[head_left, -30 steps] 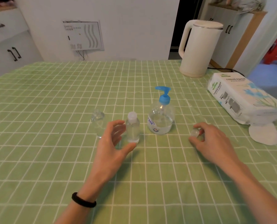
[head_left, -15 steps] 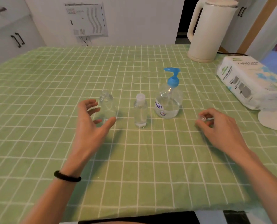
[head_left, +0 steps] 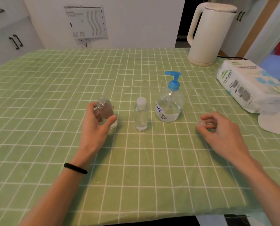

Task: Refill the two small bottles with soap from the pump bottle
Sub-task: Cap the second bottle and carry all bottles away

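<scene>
Green checked cloth covers the table (head_left: 54, 88), which stands against a white wall bearing a panel (head_left: 85, 22), with cabinets (head_left: 13, 38) at the far left. Head view: three task items stand in a row near the table's middle. The open bottle (head_left: 105, 110) is leftmost, upright, clear and without a cap. The left hand (head_left: 95, 128) holds it, fingers curled behind its left side and thumb across the lower front. A black band (head_left: 75, 168) sits on that wrist. The capped bottle (head_left: 141, 116) stands upright just right of the open bottle, apart from it and untouched. The pump bottle (head_left: 168, 106), with a blue pump head, stands just beside the capped bottle on its right and slightly farther back, and clear liquid fills its lower part. The right hand (head_left: 221, 132) is low over the cloth, well right of the pump bottle, fingers narrowly curled and pinching a small clear cap (head_left: 202, 123) at the fingertips. A cream kettle (head_left: 207, 33) stands at the far right edge. A tissue pack (head_left: 250, 88) lies near it, with a round white pad (head_left: 273, 123) at its near end.
</scene>
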Action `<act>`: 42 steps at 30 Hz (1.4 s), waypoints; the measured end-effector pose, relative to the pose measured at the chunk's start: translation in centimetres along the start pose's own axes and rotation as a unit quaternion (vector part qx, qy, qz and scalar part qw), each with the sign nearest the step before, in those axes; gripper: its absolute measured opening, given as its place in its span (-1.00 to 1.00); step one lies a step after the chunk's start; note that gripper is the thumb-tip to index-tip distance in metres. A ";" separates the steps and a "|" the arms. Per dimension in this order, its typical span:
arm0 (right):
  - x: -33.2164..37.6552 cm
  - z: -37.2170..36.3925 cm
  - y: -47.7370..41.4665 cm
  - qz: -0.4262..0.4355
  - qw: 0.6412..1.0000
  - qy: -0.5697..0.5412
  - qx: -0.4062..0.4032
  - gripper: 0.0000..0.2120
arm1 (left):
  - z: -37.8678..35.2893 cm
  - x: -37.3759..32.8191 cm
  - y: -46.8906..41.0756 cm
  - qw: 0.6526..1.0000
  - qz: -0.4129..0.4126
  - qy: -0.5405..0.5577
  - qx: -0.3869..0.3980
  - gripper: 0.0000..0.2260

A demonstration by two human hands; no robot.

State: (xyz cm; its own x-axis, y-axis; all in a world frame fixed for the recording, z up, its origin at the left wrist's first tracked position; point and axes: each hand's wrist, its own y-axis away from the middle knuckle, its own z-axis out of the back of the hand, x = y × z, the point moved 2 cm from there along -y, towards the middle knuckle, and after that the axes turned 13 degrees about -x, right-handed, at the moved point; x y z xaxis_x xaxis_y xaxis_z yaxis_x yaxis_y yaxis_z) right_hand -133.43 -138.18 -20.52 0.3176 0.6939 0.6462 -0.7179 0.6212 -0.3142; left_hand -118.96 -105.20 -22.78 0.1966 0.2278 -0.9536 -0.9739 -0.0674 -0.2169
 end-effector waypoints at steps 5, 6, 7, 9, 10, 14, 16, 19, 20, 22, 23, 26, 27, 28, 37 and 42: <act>0.6 0.7 1.0 0.001 0.998 -0.062 0.014 -0.87 | 2.3 -0.9 2.1 0.999 -0.033 0.028 0.000 -0.49; 1.0 0.9 1.3 0.008 0.996 -0.080 0.025 -0.88 | 2.7 -1.3 2.7 0.998 -0.046 0.032 0.000 -0.47; 1.5 1.1 1.7 0.015 0.994 -0.100 0.039 -0.88 | 2.9 -1.6 3.3 0.998 -0.060 0.036 0.003 -0.47; 2.8 1.2 2.6 0.032 0.987 -0.140 0.076 -0.85 | 3.0 -2.4 4.5 0.996 -0.083 0.040 0.017 -0.52; 3.6 1.2 3.1 0.042 0.982 -0.159 0.095 -0.83 | 2.9 -2.8 5.1 0.995 -0.091 0.037 0.026 -0.53; 6.6 1.2 4.9 0.098 0.963 -0.204 0.149 -0.68 | 1.5 -3.6 7.1 0.992 -0.102 0.007 0.075 -0.52; 7.8 1.5 5.4 0.111 0.957 -0.218 0.154 -0.67 | 0.8 -4.0 7.8 0.990 -0.108 0.004 0.096 -0.53; 8.9 2.0 5.7 0.108 0.954 -0.237 0.147 -0.76 | 0.1 -3.9 8.4 0.987 -0.108 0.003 0.116 -0.52; 9.1 2.1 5.8 0.116 0.955 -0.232 0.141 -0.78 | -0.1 -3.8 8.6 0.987 -0.106 0.003 0.121 -0.51; 9.4 2.3 5.9 0.139 0.958 -0.212 0.133 -0.79 | -0.4 -3.6 8.8 0.986 -0.103 0.004 0.132 -0.51; 9.4 2.4 5.9 0.151 0.959 -0.201 0.130 -0.78 | -0.5 -3.6 8.9 0.985 -0.103 0.004 0.138 -0.51; 9.5 2.6 5.7 0.181 0.959 -0.174 0.129 -0.79 | -0.7 -3.5 9.1 0.983 -0.101 0.007 0.150 -0.50; 9.6 2.6 5.7 0.191 0.958 -0.169 0.132 -0.79 | -0.8 -3.5 9.1 0.984 -0.098 0.010 0.151 -0.51; 9.7 2.6 5.6 0.204 0.955 -0.167 0.137 -0.80 | -0.9 -3.4 9.2 0.984 -0.094 0.014 0.151 -0.52; 9.5 2.5 5.7 0.214 0.959 -0.106 0.150 -0.54 | -1.2 -2.9 9.8 0.984 -0.066 0.019 0.162 -0.53; 9.9 2.7 6.0 0.243 0.945 -0.096 0.196 -0.64 | -1.1 -3.2 9.8 0.985 -0.063 0.031 0.158 -0.54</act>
State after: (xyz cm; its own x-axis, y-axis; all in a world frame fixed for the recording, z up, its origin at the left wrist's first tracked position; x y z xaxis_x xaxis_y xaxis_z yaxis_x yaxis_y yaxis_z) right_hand -136.27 -128.60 -14.15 -0.1994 0.7609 0.6175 -0.9366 0.0372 -0.3483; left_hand -129.00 -107.67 -22.10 0.3153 0.1551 -0.9362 -0.9263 0.2647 -0.2680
